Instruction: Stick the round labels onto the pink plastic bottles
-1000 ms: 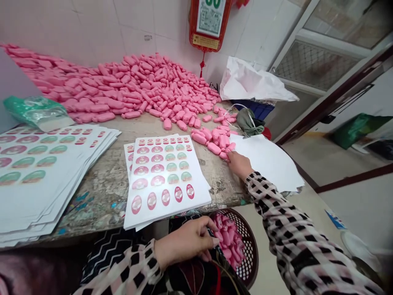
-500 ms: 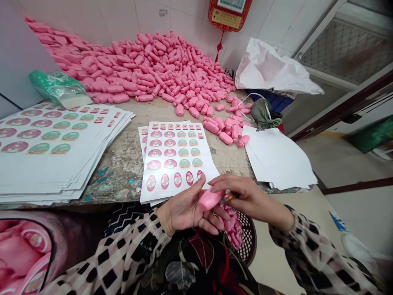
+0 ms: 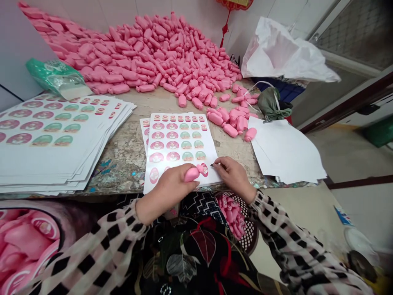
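Observation:
My left hand is closed around a small pink bottle and rests on the lower edge of a sticker sheet printed with pink and green oval labels. My right hand lies beside it at the sheet's lower right corner, fingers pinched on a thin dark tool whose tip touches an oval sticker. A few loose pink bottles lie just beyond the sheet. A huge heap of the same pink bottles covers the back of the worn table.
A thick stack of sticker sheets sits at the left, with a green plastic bag behind it. Blank white backing sheets lie at the right edge. A dark mesh basket holding labelled bottles sits below the table edge. A white bag stands at the back right.
My right hand fetched a bottle from the loose group and passed it to my left hand. Both hands then came up to the sheet's lower edge, the right one touching a sticker.

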The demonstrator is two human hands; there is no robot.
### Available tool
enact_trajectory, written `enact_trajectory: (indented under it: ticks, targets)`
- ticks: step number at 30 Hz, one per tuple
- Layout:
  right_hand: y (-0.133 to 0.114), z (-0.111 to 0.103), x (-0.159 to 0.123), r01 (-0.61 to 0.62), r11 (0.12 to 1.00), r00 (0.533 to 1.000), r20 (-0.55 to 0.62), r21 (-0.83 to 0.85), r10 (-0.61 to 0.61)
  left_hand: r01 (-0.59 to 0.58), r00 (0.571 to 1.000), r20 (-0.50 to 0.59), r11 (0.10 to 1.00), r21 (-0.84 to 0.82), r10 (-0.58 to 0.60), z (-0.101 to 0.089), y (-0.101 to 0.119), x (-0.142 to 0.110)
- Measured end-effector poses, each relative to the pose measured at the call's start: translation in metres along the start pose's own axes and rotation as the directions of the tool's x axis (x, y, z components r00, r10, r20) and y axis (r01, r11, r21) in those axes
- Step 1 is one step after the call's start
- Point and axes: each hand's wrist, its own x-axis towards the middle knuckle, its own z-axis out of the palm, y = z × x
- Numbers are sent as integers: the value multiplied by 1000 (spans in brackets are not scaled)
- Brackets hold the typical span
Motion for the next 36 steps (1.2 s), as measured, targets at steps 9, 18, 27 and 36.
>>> enact_trajectory:
  ticks: [9, 18, 27, 36]
  targets:
    - [-7, 1, 10, 115, 966, 993, 32, -230, -111, -243, 966, 212, 786, 568, 145, 21, -12, 2]
    - [2, -6, 14, 236, 965, 962, 169, -112, -215, -258, 954, 281, 756, 601, 102, 20, -13, 7]
    - [-2, -4, 18, 216, 958, 975, 102, -187, -199, -272, 950, 287, 784, 558, 125, 19, -14, 6]
    - [4, -8, 20, 211, 977, 957, 206, -16, -203, -271, 950, 287, 769, 579, 119, 18, -12, 6]
